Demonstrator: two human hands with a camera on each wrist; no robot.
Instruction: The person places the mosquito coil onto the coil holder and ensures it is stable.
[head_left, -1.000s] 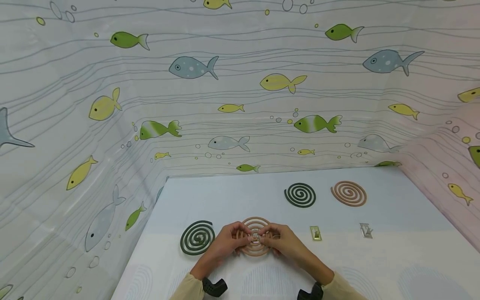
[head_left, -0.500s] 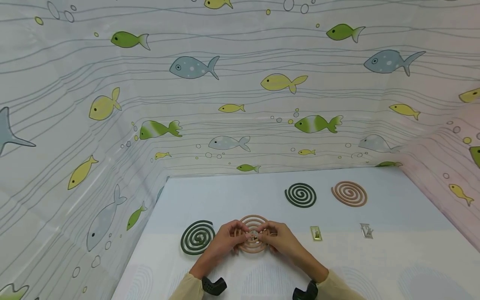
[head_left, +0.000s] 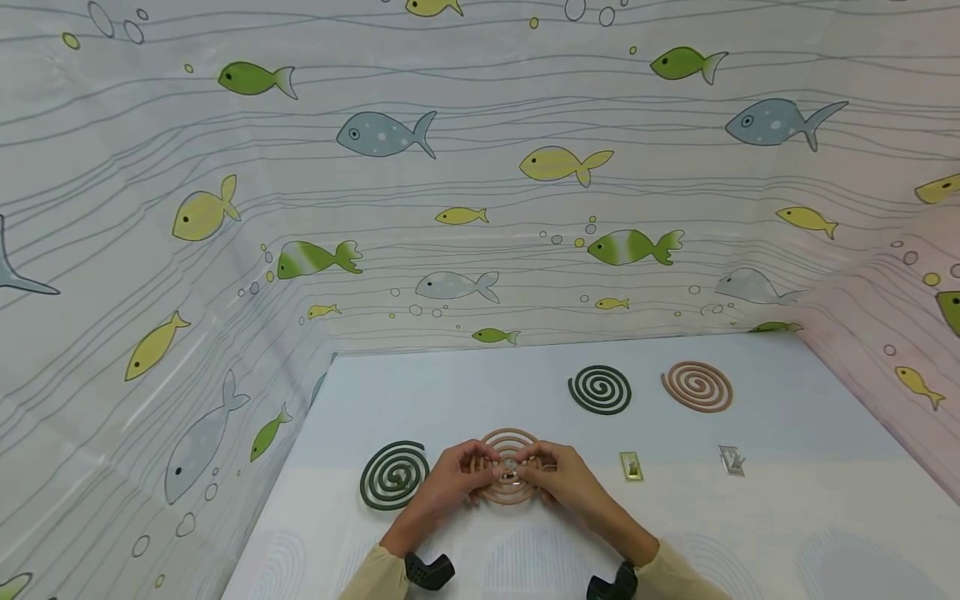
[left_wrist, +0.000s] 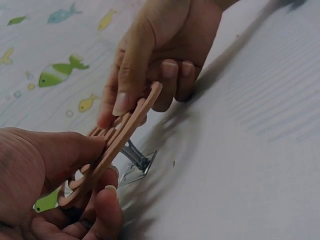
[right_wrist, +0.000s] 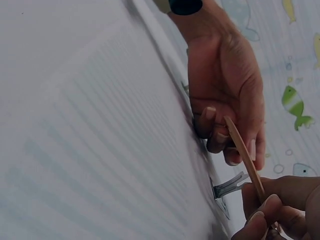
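Both hands hold a brown mosquito coil [head_left: 509, 432] by its opposite sides. My left hand [head_left: 447, 482] pinches the left side between thumb and fingers. On the right side, my right hand [head_left: 561, 478] pinches it the same way. In the left wrist view the coil [left_wrist: 120, 142] is tilted, raised off the table. Under it stands a small metal coil stand [left_wrist: 142, 167], its upright prong reaching up close to the coil. Whether the prong passes into the coil I cannot tell; fingers and coil hide the spot.
A green mosquito coil [head_left: 395, 476] lies close beside my left hand. Further back lie another green coil [head_left: 600, 390] and another brown coil [head_left: 697, 387]. To the right are a gold-coloured metal stand [head_left: 632, 467] and a silver one [head_left: 732, 461]. Fish-patterned sheeting [head_left: 480, 250] surrounds the white table [head_left: 450, 383].
Both hands, with the brown coil between them, have shifted slightly away from the body. My right wrist has moved a little to the left. The other coils and stands have stayed put.
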